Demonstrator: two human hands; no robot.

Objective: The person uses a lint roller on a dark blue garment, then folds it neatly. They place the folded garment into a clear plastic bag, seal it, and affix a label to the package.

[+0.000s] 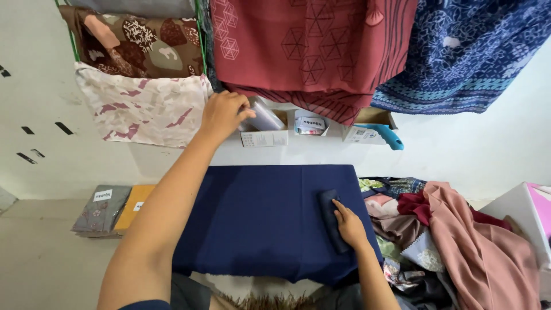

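A navy blue cloth (264, 218) lies spread flat in front of me. On its right part rests a small folded navy piece (331, 218), and my right hand (348, 225) presses down on it with flat fingers. My left hand (224, 115) is stretched far forward to a small open white box (264, 136) at the wall. Its fingers are closed on a clear plastic sleeve (265, 117) that sticks up out of that box.
Two more small boxes (311, 125) and a light blue handled tool (385, 136) stand along the wall. Patterned cloths (310, 46) hang above. A heap of mixed fabrics (447, 241) lies right, wrapped flat packs (115, 209) left, a white box (522, 212) far right.
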